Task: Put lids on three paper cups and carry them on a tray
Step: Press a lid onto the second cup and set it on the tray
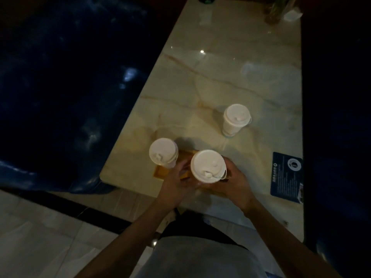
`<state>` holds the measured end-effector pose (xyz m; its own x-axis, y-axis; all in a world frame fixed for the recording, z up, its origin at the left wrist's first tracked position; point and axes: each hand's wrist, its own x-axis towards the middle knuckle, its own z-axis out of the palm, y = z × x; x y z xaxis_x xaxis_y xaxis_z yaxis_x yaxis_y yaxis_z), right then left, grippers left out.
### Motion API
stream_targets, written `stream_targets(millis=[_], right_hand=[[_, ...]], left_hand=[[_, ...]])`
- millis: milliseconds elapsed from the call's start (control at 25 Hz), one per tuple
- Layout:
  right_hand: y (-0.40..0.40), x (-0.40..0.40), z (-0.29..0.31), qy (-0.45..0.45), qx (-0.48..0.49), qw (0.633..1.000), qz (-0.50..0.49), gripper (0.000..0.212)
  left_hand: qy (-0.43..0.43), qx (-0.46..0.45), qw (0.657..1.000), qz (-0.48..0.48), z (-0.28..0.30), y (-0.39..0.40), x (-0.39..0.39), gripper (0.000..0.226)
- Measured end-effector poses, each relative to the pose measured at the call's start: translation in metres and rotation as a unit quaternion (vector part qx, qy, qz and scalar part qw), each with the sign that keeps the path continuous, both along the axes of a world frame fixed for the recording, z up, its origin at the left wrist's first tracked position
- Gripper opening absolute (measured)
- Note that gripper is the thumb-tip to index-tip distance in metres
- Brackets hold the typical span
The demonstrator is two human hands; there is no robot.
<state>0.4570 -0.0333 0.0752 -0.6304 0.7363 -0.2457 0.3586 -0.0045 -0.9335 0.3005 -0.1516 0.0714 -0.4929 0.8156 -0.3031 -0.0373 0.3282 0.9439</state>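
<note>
Surface: glossy cream marble table [230, 77] in a dim room, dark blue seat [60, 87] beside it.
Grip: left hand [176, 181] and right hand [234, 183] both curl around the near white lidded paper cup [207, 166], probably steadying it for setting down.
Below the grip: small orange-brown wooden tray [160, 171], mostly hidden.
Left of the grip: second white lidded cup [163, 151], standing at the tray's edge.
Beyond the grip, to the right: third lidded cup [236, 119], well apart on the table, not yet loaded.
Right of the grip: blue printed card [286, 177].
</note>
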Motion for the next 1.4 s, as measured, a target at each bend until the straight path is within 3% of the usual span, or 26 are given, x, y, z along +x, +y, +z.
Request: stream_targets(millis=[280, 640, 1080, 1400], right_hand=[[-0.008, -0.022, -0.024, -0.014, -0.019, 1.0, 0.0, 0.079], [-0.006, -0.038, -0.048, 0.009, -0.05, 0.999, -0.013, 0.079], [-0.001, -0.046, -0.061, -0.007, -0.034, 0.999, -0.004, 0.08], [-0.006, -0.051, -0.06, -0.005, -0.038, 0.999, -0.012, 0.083]], left_hand=[[0.033, -0.048, 0.997, 0.046, -0.024, -0.004, -0.002, 0.075], [-0.023, -0.046, 0.993, 0.109, -0.047, -0.005, -0.002, 0.064], [-0.084, -0.032, 0.989, 0.116, -0.043, 0.001, -0.01, 0.061], [-0.049, -0.047, 0.993, 0.093, -0.045, -0.002, -0.017, 0.059]])
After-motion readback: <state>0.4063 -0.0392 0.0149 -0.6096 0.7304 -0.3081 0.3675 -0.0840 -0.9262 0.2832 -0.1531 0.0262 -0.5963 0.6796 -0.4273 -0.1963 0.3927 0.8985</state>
